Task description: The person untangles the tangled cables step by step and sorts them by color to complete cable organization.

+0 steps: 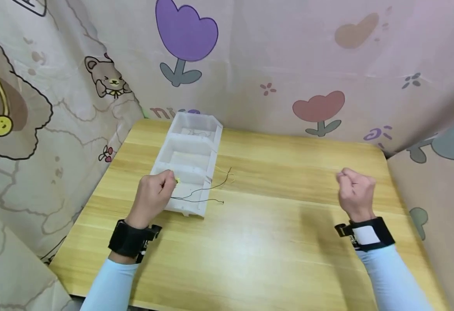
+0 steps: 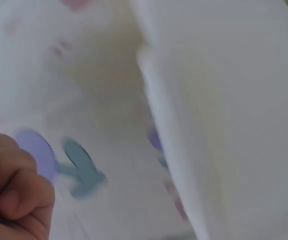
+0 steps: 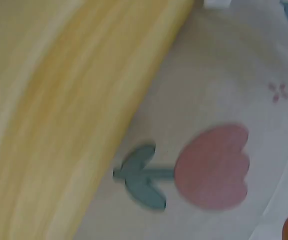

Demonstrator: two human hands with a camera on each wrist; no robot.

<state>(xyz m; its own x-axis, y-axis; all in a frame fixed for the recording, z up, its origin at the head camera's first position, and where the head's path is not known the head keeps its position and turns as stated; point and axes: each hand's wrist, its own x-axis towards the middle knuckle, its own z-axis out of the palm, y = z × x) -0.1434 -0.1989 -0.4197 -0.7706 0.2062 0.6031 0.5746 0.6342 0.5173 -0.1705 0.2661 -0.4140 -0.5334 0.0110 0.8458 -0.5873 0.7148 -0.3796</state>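
My left hand [image 1: 156, 192] is in a fist above the near end of a white three-compartment tray [image 1: 190, 167]. From the fist trail thin black cords [image 1: 201, 200], gripped in the curled fingers, their loose ends reaching past the tray's right side. A small yellow bit [image 1: 177, 180] shows beside the thumb; the rest is hidden inside the hand. In the left wrist view, the curled fingers [image 2: 16, 185] appear at the left edge, with a dark green trace under them. Over the table's right side, my right hand [image 1: 355, 192] is also closed, and nothing shows in it.
The tray stands on the left of a wooden table [image 1: 258, 242], with thin tangled strands [image 1: 196, 132] in its far compartment. A pale yellow thread [image 1: 232, 175] shows by its right side. Printed curtains [image 1: 250, 52] hang behind and beside the table.
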